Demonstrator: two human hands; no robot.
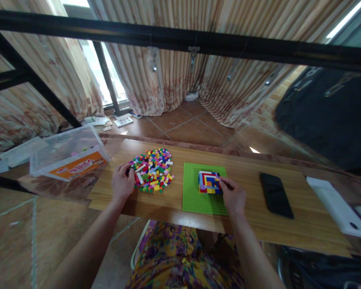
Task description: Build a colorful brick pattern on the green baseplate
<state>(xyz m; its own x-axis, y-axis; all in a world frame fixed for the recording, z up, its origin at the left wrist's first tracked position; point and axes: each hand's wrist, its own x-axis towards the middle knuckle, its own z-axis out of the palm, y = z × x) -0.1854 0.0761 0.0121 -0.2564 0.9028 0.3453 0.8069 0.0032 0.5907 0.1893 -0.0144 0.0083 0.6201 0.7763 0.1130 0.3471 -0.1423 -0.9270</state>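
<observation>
Beyond both hands hang striped, patterned curtains (135, 72), reaching down to a brown tiled floor (195, 120). Beneath the hands runs a wood-grain tabletop (176, 206), glossy and lit from the window side. Left of the left hand (123, 181), a clear plastic box with an orange label (78, 166) holds a few bricks. Under and just left of the right hand (234, 196) lies a green studded baseplate (191, 192), mostly bare. A heap of loose toy bricks (155, 170) touches the left hand's fingers, which are curled at its near-left edge; whether they grip one I cannot tell. Well right of the right hand rests a black smartphone (276, 195). At the right fingertips, a small multicoloured brick structure (209, 183) stands on the baseplate, looking partly built, its top patchy; many bricks remain unused. The right thumb and forefinger meet at its edge; whether they pinch a brick is unclear.
</observation>
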